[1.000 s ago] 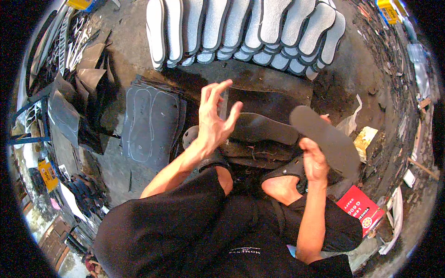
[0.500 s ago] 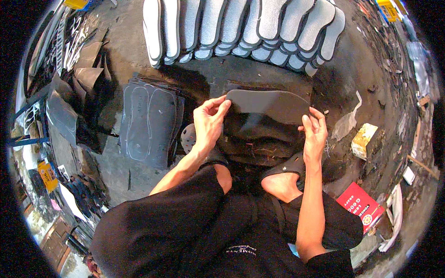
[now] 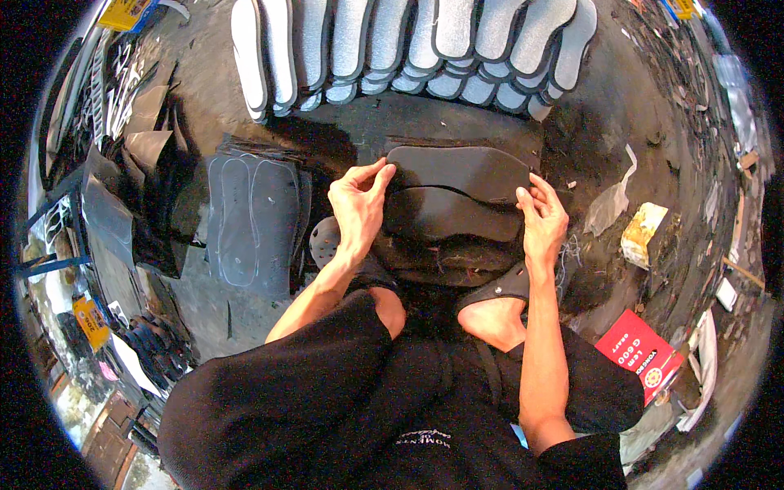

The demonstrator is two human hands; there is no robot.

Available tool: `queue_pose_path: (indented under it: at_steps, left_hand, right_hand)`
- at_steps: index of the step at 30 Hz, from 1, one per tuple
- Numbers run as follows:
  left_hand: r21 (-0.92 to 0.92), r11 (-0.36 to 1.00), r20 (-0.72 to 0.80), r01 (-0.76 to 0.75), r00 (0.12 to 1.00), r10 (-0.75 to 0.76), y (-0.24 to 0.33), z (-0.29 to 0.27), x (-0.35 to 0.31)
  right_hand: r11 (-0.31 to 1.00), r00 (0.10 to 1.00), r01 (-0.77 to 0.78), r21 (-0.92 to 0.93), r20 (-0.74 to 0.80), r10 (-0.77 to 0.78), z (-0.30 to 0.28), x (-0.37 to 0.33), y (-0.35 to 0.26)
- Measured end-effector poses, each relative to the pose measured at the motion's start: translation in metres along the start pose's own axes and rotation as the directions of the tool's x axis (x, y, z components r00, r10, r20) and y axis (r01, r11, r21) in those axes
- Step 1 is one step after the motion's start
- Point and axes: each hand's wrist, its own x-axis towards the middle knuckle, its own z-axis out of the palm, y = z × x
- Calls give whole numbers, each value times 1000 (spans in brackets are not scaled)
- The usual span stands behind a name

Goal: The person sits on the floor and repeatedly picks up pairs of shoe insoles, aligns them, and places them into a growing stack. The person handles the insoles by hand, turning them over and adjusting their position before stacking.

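A black insole-shaped sheet (image 3: 457,169) lies crosswise in front of me, its long edge curved. My left hand (image 3: 358,211) pinches its left end between thumb and fingertips. At the other end my right hand (image 3: 542,220) is closed, thumb and fingers on the tip. Directly on the near side is a second dark sole-shaped piece (image 3: 441,214), over a dark base between my feet. Whether the two pieces touch cannot be told.
Rows of grey-topped insoles (image 3: 384,41) stand beyond the hands. Left is a stack of dark sheets (image 3: 255,216) with chalked sole outlines. A red box (image 3: 637,353) and a torn yellowish-white scrap (image 3: 643,235) lie on the right. Offcuts (image 3: 135,155) pile up at far left.
The held black sheet now looks flatter, and the second sole-shaped piece on its near side shows more clearly. Both hands appear slightly further left, as the whole view has shifted a little.
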Motion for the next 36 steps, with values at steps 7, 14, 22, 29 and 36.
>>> queue_pose_path:
  at_steps: [7, 14, 22, 29, 36]
  left_hand:
    - [38, 994, -38, -103, 994, 104, -4, 3, 3]
    - [224, 972, 81, -72, 995, 55, 12, -6, 13]
    - [409, 872, 275, -270, 947, 165, 38, -12, 39]
    - [-294, 953, 165, -71, 978, 124, 35, -20, -12]
    - [-329, 882, 215, -336, 883, 417, 59, -54, -42]
  right_hand:
    - [998, 999, 4, -66, -32, -7, 1, 4, 13]
    - [988, 999, -8, -156, -35, 2, 5, 4, 9]
    - [910, 980, -21, -414, 171, 100, -12, 41, -10]
    - [974, 985, -107, 198, 152, 78, -20, 7, -16]
    - [805, 975, -166, 570, 215, 49, -18, 3, -65]
